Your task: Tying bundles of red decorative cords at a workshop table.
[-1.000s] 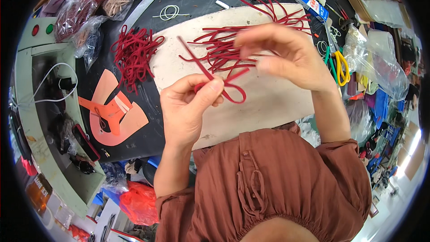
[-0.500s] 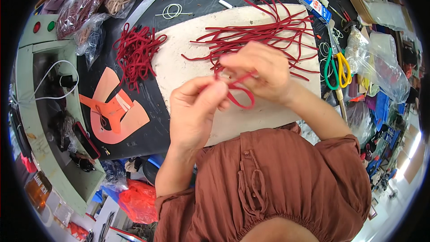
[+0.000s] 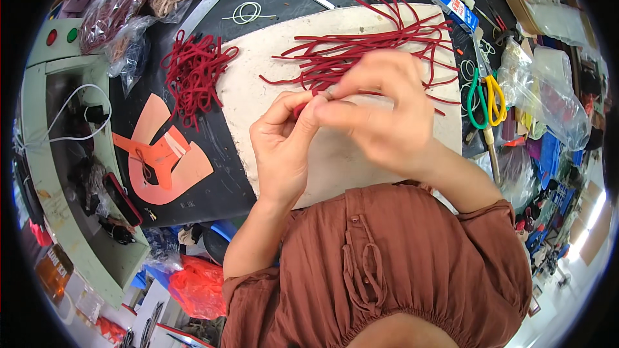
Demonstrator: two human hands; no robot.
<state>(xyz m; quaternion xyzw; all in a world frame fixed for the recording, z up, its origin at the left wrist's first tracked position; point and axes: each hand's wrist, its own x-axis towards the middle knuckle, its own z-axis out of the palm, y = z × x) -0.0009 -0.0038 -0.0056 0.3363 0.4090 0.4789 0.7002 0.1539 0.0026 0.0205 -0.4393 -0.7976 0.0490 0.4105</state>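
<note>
Above the pale board (image 3: 348, 167), both hands meet at their fingertips. My left hand (image 3: 284, 145) is closed in a pinch, and a dark red cord (image 3: 298, 109) shows beside its thumb. My right hand (image 3: 393, 122) has thumb and forefinger closed at the same spot, against the left thumb tip; most of the cord there is hidden by fingers. Just beyond the hands, many straight dark red cords (image 3: 329, 51) lie spread across the board. To the left is a heap of looped red cords (image 3: 196, 67) on the black tabletop.
Orange and pink pattern pieces (image 3: 155, 158) lie left on the black table (image 3: 219, 187). Scissors with green and yellow handles (image 3: 493, 100) and a blue-white box (image 3: 454, 8) stand right. Far off are a coil of pale string (image 3: 248, 14) and plastic bags (image 3: 116, 16).
The cord loop that hung between my hands is no longer visible. My right hand has come in and its fingertips now meet the left ones; the left has barely moved.
</note>
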